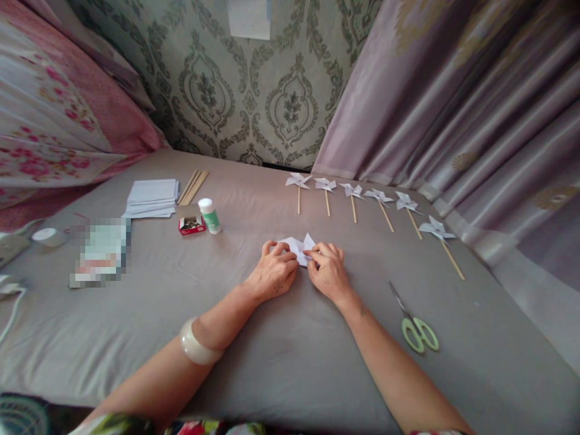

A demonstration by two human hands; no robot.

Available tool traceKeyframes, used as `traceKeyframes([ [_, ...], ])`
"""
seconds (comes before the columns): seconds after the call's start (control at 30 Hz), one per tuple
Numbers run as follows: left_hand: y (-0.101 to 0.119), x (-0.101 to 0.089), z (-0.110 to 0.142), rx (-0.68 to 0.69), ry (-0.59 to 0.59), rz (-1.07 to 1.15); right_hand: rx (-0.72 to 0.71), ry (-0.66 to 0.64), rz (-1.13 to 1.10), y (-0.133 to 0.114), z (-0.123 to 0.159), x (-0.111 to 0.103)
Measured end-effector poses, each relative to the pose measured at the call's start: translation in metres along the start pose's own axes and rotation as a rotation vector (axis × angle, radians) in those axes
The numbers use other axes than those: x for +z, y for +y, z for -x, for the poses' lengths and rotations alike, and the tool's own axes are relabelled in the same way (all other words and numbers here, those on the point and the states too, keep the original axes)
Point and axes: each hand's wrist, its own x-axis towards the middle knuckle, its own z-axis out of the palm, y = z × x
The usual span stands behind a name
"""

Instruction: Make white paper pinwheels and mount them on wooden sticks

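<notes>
Between my two hands is a white paper pinwheel (296, 246) with pointed corners sticking up, low over the grey cloth. My left hand (275, 270) has its fingers curled on the paper's left side. From the other side, my right hand (327, 272) pinches the paper with thumb and forefinger. Parts of the paper are hidden behind the fingers. Scissors (414, 326) with green handles lie to the right of my right forearm. A glue stick (209, 215) stands upright beyond my left hand, beside a small red box (191, 225) with small metallic pieces in it.
Several finished pinwheels (353, 191) on sticks lie in a row at the back right. A stack of white paper (151, 198) and several wooden sticks (193, 187) lie at the back left. A blurred packet (100, 251) and a white round object (48, 237) are farther left.
</notes>
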Motion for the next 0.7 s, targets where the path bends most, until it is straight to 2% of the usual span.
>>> traceKeyframes([
  [0.27,0.001,-0.003,-0.001,-0.015,0.029,-0.012,-0.177,-0.075,0.154,-0.011,-0.003,-0.004],
  [0.43,-0.001,-0.004,-0.002,-0.095,0.077,-0.022,-0.205,-0.099,0.211,-0.017,-0.005,-0.003],
  [0.57,-0.006,-0.001,-0.002,-0.180,0.133,-0.010,-0.094,-0.027,0.051,-0.011,-0.002,0.002],
  [0.7,-0.010,0.001,-0.003,-0.282,0.155,0.014,0.127,0.197,-0.175,0.003,-0.002,0.007],
])
